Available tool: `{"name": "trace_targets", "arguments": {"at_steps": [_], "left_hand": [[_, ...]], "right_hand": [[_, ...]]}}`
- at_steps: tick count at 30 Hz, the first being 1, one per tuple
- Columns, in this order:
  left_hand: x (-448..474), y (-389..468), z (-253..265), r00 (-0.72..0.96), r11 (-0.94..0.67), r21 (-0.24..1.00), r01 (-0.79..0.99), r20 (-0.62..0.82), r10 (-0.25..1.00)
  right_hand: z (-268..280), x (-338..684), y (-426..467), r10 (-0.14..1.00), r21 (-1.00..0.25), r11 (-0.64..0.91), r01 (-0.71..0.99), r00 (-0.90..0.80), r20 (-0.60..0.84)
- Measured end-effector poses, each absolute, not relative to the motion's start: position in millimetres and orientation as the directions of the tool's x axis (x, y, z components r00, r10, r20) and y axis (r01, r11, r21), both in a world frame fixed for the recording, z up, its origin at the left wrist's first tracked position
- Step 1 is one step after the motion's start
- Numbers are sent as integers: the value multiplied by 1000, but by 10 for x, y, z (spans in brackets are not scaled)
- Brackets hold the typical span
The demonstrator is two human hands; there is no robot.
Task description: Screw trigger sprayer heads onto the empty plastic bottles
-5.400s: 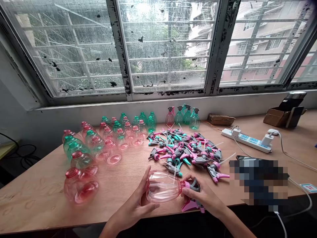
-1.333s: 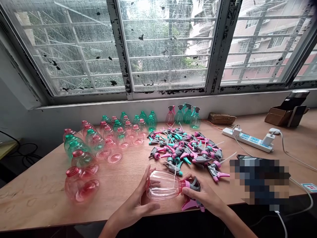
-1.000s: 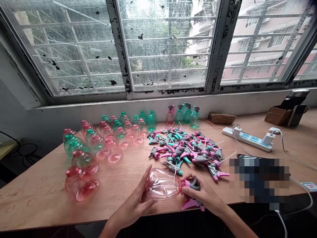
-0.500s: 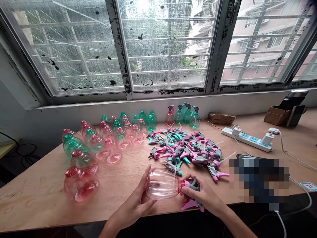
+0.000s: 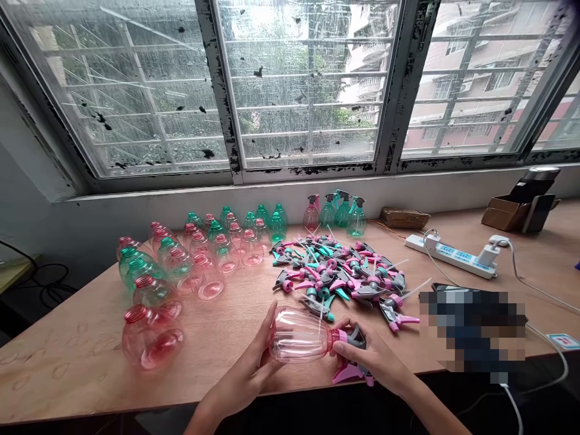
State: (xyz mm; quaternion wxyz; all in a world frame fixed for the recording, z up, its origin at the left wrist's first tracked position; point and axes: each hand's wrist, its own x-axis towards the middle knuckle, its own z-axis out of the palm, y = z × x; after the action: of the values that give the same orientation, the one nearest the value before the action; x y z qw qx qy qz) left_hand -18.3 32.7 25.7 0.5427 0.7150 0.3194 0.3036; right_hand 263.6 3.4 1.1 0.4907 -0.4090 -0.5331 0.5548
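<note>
Fingers and thumb of the left hand (image 5: 244, 368) make a wide, half-curled cup around the base of a clear pink bottle (image 5: 299, 338), one digit along its upper side and another below. From my remote seat I see the right hand (image 5: 374, 356) gripping more narrowly at the other end: its thumb presses on the pink collar (image 5: 338, 338) at the neck, and its fingers wrap the grey spray head (image 5: 356, 338), most of them hidden from me. A pink trigger (image 5: 348, 373) juts out below that grip. The bottle lies sideways between the two hands, above the near edge of the wooden table (image 5: 226, 344); I cannot tell whether it touches the wood.

Just beyond the hands I have a heap of loose spray heads (image 5: 333, 269), pink, turquoise and grey, with white tubes poking out. To the left stand rows of headless pink and green bottles (image 5: 208, 281). Behind the heap, four topped bottles (image 5: 343, 214), one pink and three green, stand upright near the wall. Farther right I make out a brown packet (image 5: 405, 217), a white power strip (image 5: 453, 257) and an open carton (image 5: 505, 211), with a barred window (image 5: 299, 90) behind everything.
</note>
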Motion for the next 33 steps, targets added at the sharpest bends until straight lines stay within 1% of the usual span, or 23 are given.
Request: {"name": "trace_targets", "arguments": {"at_steps": [8,14,16,18,21,23,25,28,30,33], "left_hand": [[-214,327,230,630,-170,980,104,68,774],[-223,345,170,593,-269,954,135,139,793],[-224,352,159,585,-245,960,132,124,802],[-222,354,164,593,-186,977,108,86,800],[-213,352,194,614,-113,989,93,32,789],[-204,348,217,611,-135,984,116,37,791],[-196,344,232,598,-190,973,133,74,798],[-189,333,241,596,-224,966,126,107,796],[-187,327,247,600,-207,971,124,93,794],[-185,327,254,604,-138,987,85,59,795]], "right_hand": [[-29,2626,50,976,-995,59,-74,-207,73],[-55,2649,59,980,-996,66,-61,-184,76],[-62,2659,58,977,-997,74,-36,-199,80],[-68,2666,59,976,-996,84,-21,-202,87],[-67,2667,61,976,-995,86,-40,-197,92],[-58,2663,60,978,-995,66,-73,-191,79],[-43,2656,57,979,-994,40,-105,-193,60],[-23,2646,50,979,-992,34,-124,-196,58],[-15,2643,46,981,-991,37,-127,-185,60],[-8,2641,41,984,-991,41,-130,-166,62]]}}
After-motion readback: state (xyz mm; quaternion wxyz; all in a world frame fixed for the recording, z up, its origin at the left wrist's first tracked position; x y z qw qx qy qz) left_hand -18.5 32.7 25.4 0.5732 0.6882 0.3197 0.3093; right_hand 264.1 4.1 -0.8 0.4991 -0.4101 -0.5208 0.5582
